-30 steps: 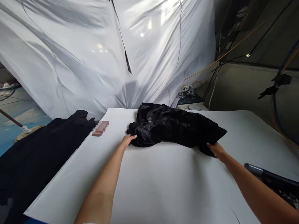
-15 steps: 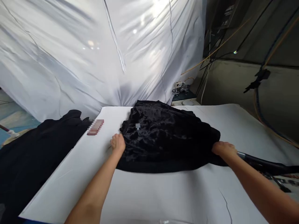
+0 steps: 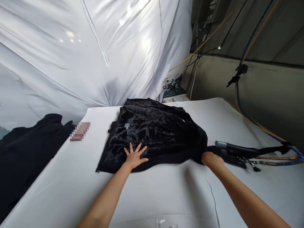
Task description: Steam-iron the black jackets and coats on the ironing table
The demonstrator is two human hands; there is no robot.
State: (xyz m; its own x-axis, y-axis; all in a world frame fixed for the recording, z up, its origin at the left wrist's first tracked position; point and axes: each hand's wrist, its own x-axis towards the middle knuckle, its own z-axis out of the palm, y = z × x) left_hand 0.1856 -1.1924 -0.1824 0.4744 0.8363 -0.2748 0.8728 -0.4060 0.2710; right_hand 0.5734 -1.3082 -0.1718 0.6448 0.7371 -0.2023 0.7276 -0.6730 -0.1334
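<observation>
A black garment (image 3: 161, 133) with a plush, shiny inner side lies spread on the white table (image 3: 152, 196). A small pale label (image 3: 127, 126) shows on it at the left. My left hand (image 3: 134, 158) rests flat on the near left part of the cloth, fingers spread. My right hand (image 3: 212, 159) is closed on the garment's near right corner, which looks slightly lifted; the fingertips are hidden from me. Just beyond that hand is an iron (image 3: 234, 153) with a dark handle and hoses.
Another dark garment (image 3: 28, 152) hangs over the table's left edge, near a blurred reddish object (image 3: 82, 131). White sheeting (image 3: 78, 63) hangs behind. Blue and orange hoses (image 3: 239, 95) drop at the right. A small machine (image 3: 173, 85) stands past the far edge.
My left hand has let go of the garment's left edge and now lies flat on the cloth. The near left corner is spread out. My right hand keeps its grip. The view has shifted right.
</observation>
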